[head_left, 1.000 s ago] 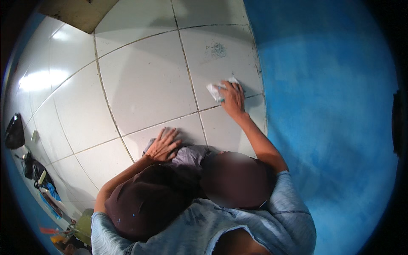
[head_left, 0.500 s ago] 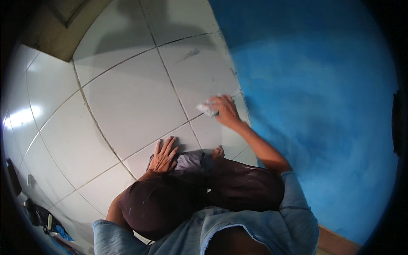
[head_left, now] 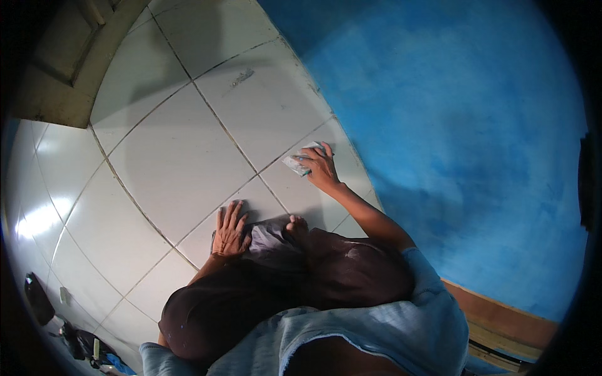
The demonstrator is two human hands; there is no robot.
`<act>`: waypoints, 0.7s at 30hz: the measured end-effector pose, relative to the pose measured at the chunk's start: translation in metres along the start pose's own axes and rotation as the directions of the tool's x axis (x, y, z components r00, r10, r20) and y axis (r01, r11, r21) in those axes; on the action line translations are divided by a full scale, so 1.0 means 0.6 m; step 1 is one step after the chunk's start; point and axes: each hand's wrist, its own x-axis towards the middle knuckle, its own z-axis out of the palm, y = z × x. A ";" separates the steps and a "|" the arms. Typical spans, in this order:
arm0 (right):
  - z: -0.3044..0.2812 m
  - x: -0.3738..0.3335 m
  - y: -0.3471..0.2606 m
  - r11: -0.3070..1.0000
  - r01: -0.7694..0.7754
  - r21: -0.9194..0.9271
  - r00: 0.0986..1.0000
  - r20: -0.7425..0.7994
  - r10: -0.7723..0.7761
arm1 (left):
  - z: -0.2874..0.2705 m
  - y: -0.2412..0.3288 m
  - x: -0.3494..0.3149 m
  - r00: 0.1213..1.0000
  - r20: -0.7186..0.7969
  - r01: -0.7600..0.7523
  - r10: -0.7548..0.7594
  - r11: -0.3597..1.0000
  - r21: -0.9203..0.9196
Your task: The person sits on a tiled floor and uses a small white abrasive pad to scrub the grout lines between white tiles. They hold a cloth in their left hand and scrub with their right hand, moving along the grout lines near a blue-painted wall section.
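- Right hand (head_left: 320,168): fingers clamped on white cloth (head_left: 292,165), near blue wall (head_left: 451,138).
- Left hand (head_left: 231,235): fingers apart, on tiled floor (head_left: 179,147).
- Panelled door (head_left: 56,75): far left.

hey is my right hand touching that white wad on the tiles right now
Touching. The head view shows it: your right hand has its fingers bent over the white wad, covering part of it with no gap between.

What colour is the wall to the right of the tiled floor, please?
The wall is blue, with lighter and darker patches; the head view shows it best.
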 end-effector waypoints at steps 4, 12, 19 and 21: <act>0.001 0.035 0.018 0.999 0.022 0.042 0.999 0.041 -0.024 | 0.001 0.001 -0.006 1.000 -0.005 0.005 -0.005 1.000 0.003; -0.017 0.090 0.043 0.987 0.154 0.057 0.986 0.055 -0.157 | -0.006 -0.001 -0.018 0.998 -0.001 0.064 -0.064 0.998 0.017; 0.029 0.175 0.063 0.989 0.131 0.073 0.983 -0.140 -0.120 | -0.003 0.005 -0.011 0.996 0.047 0.076 -0.078 0.996 0.046; 0.025 0.270 0.069 0.985 0.158 0.063 0.972 -0.187 -0.144 | -0.002 0.006 -0.001 0.997 0.042 0.066 -0.069 0.996 0.056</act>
